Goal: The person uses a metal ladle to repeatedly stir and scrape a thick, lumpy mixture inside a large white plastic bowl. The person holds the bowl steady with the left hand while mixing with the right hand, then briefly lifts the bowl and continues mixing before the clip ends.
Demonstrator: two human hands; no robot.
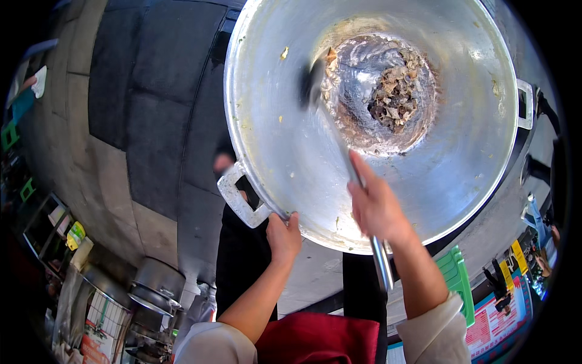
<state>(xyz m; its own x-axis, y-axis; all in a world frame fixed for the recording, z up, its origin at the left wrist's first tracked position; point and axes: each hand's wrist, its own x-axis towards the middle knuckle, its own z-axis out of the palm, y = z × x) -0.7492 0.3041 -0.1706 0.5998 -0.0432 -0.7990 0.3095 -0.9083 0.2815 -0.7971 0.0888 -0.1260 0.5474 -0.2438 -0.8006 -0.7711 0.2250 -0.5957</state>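
A large metal wok-shaped pan [300,164] with two loop handles fills the upper middle, its inside facing me. My left hand [284,236] pinches its near rim, just right of the left loop handle [245,195]. My right hand [379,204] is wrapped around the metal shaft of a long-handled utensil [341,136]. Its dark, motion-blurred head [313,84] is at the left side of the pan's bottom. There it is beside pale, flaky scraps [331,75]. A clump of brownish flakes [396,98] lies in the scorched centre. Small bits cling to the walls.
Paving slabs [154,109] run along the left. Stacked metal pots [157,282] and a wire rack [107,314] stand at lower left. A green plastic stool [457,282] and a printed board [500,318] are at lower right. Other people [543,245] are at the right edge.
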